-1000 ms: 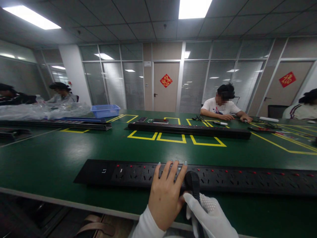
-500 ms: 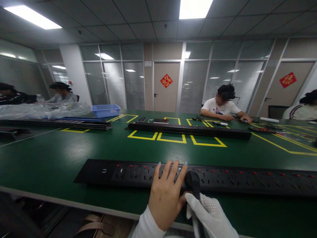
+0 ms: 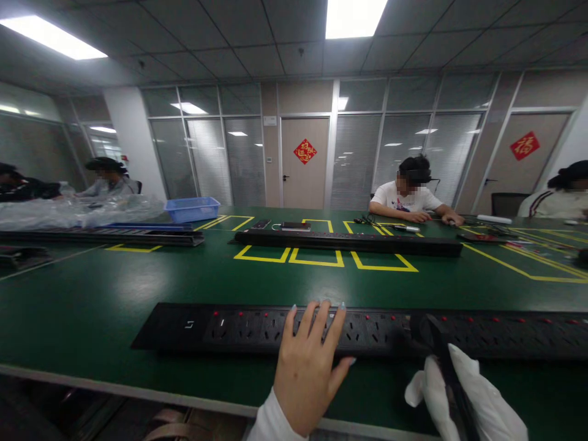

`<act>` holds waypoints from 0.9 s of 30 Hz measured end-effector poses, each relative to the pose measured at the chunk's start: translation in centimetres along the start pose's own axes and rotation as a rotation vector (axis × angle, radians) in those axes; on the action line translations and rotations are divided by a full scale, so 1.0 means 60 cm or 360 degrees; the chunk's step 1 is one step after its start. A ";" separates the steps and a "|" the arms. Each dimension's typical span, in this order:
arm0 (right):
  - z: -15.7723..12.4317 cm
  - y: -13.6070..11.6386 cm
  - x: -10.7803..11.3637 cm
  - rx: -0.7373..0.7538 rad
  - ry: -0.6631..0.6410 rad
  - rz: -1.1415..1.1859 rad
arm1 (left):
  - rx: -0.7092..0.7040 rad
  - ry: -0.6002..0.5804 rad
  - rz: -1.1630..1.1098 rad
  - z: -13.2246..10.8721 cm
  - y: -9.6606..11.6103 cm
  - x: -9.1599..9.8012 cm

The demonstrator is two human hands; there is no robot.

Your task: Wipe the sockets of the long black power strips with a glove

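A long black power strip (image 3: 184, 331) lies across the near side of the green table, with a row of sockets and small red parts along its top. My bare left hand (image 3: 305, 361) rests on it, fingers spread and thumb out toward the right. My right hand (image 3: 468, 392), in a white glove, is closed round the handle of a black mallet (image 3: 441, 346). The mallet's dark head is over the strip's sockets, to the right of my left hand; whether it touches them is hard to tell.
Another long black strip (image 3: 349, 241) lies farther back among yellow tape outlines. A blue basket (image 3: 192, 209), metal channels (image 3: 151, 236) and clear plastic wrapping (image 3: 92, 211) are at the left. Across the table sits a person (image 3: 407, 193) beside cables. The table's front edge (image 3: 138, 392) is close.
The mallet in my right hand has moved right along the strip, away from my left hand. My left hand stays on nearly the same spot. The view has shifted slightly.
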State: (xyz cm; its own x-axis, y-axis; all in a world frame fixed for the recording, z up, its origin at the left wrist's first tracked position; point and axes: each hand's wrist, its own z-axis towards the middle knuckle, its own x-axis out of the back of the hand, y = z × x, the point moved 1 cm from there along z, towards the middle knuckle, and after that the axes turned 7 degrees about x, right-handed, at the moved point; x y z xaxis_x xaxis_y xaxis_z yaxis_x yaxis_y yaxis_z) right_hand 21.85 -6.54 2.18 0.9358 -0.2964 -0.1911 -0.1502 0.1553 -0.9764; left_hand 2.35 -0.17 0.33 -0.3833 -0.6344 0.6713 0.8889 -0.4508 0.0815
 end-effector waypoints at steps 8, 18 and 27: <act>0.003 0.020 -0.008 -0.0097 0.0099 -0.0316 | -0.0016 0.0030 0.0014 0.000 0.002 -0.002; -0.010 0.021 -0.032 -0.0390 0.0078 -0.0334 | -0.0020 0.0061 0.0001 0.001 0.004 -0.001; 0.010 0.025 -0.005 -0.0182 -0.0368 -0.0420 | -0.0004 -0.0013 -0.0004 0.001 0.004 -0.001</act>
State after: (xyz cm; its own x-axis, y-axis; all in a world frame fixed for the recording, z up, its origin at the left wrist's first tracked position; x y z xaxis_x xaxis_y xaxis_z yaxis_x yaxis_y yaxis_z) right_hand 21.52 -5.68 0.82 0.9925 -0.0893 0.0839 0.0835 -0.0080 -0.9965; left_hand 2.59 -0.22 0.33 -0.3833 -0.6281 0.6771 0.8872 -0.4541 0.0810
